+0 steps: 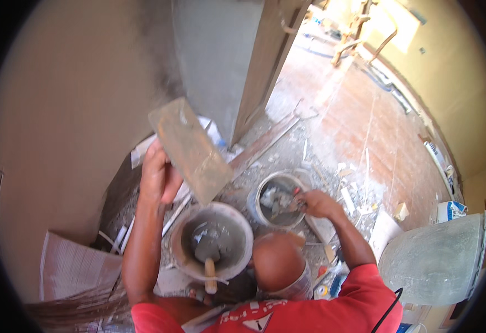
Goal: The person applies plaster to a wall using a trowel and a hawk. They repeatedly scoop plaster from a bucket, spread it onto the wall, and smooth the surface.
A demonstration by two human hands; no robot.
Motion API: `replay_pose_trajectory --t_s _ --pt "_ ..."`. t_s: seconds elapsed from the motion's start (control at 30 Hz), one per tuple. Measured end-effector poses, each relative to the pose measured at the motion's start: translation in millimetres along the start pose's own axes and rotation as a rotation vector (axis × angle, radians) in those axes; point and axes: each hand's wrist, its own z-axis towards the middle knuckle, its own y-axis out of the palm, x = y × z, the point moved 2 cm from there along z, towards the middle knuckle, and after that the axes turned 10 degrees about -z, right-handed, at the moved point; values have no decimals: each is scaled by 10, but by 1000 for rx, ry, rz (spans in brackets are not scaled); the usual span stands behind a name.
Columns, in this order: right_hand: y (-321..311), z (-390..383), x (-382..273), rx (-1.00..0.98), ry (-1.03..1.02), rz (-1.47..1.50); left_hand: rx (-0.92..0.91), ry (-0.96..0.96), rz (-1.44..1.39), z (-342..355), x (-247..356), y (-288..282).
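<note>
My left hand [158, 172] grips a rectangular plastering board [190, 150] with grey residue on its face, held tilted above a white bucket [178, 248] of grey wet mix. A wooden handle [210, 276] sticks out of that mix. My right hand [319, 203] is closed on a trowel [287, 204] with a red part on its handle, down in a second pale bucket [252, 202] holding lumpy grey material. My bent knee [276, 261] is just below the second bucket.
A large grey tub [431, 261] stands at the right. Plaster scraps and strips litter the floor [381, 139], with a long plank [265, 141] lying on it. A plastered wall [71, 111] rises at the left, a doorway frame [259, 66] behind, and wooden poles [357, 33] stand beyond.
</note>
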Motion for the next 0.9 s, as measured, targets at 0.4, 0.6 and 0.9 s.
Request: replay_pose_trajectory --t_s 0.4,0.6,0.9 --pt "-395 -46 -646 254 -333 883 -219 -9 -266 1 -173 194" --pt "-873 97 -1469 -87 -778 1968 -363 -106 -275 -128 -333 425" --pt "-870 82 -1702 -138 -923 2159 -496 -122 -105 -224 -73 569"
